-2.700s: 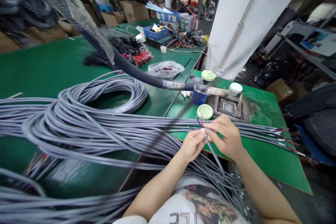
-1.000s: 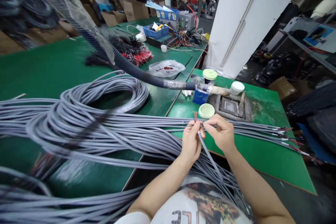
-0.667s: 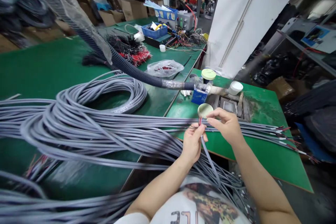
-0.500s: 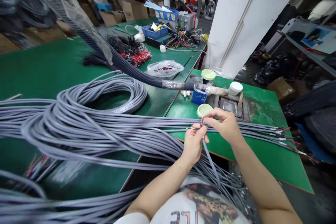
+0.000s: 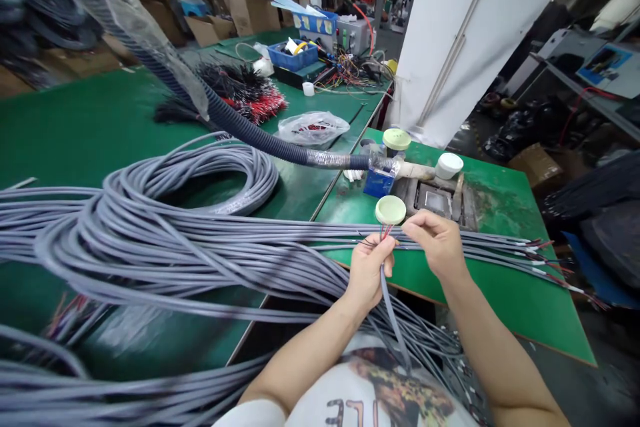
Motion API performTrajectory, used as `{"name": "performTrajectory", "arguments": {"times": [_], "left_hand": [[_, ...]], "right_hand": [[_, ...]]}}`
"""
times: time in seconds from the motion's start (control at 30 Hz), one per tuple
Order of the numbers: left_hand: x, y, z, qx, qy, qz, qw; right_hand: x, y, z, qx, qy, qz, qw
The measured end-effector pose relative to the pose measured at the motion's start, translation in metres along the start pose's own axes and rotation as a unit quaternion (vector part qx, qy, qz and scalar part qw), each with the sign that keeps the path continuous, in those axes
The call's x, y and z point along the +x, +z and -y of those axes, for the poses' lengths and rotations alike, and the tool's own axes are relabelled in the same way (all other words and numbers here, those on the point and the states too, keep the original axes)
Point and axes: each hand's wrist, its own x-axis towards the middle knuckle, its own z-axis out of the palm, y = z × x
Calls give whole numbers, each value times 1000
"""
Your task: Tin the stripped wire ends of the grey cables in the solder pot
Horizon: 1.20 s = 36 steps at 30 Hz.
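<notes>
My left hand (image 5: pixel 369 272) is closed around the end of a grey cable (image 5: pixel 393 313), which hangs down toward my lap. Thin red, dark and greenish wires (image 5: pixel 385 232) fan out above its thumb and fingertips. Just right of those wires is my right hand (image 5: pixel 436 243), its thumb and index finger pinched together. Anything between these fingertips is too small to make out. Beneath both hands a bundle of grey cables (image 5: pixel 300 232) runs across the bench, with stripped wire ends (image 5: pixel 545 260) at the right.
Beyond my hands are a pale green lid (image 5: pixel 391 210), a blue box (image 5: pixel 379 182), a white-lidded jar (image 5: pixel 449 165) and a soiled metal device (image 5: pixel 436 202). A ribbed hose (image 5: pixel 260 140) crosses above the bench. Coiled grey cable (image 5: pixel 240 180) covers much of the left side.
My right hand has moved a little right, away from the wires it was touching. The wires now spread apart more above my left hand, which keeps its hold on the cable.
</notes>
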Motion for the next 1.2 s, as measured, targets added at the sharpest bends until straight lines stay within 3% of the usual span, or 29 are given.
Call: {"name": "performTrajectory", "arguments": {"times": [0.07,0.17,0.33,0.47,0.57,0.73,0.97,1.1,1.2], "left_hand": [[0,-1,-1,2,-3,1,1000],[1,-4,-2,2,-12,5,1000],[2,-5,-3,5,-30,23,999],[1,-4,-2,6,-35,36,999],[0,-5,-1,9,-34,41,999],[-2,-5,0,38,-20,28,999],[-2,-5,4,68,-3,7,998],[2,-7,3,44,9,2,999],[5,-9,2,20,6,-5,1000]], "right_hand": [[2,-10,0,-21,-26,-13,999],[5,-25,4,-72,-116,51,989],[11,-39,13,-184,-264,149,935],[15,-40,14,-261,-332,167,891],[15,-39,17,-281,-353,168,876],[10,-33,22,-239,-281,164,915],[14,-26,5,-44,-108,159,980],[17,-31,-9,8,-47,93,994],[11,-30,-17,20,-55,135,989]]}}
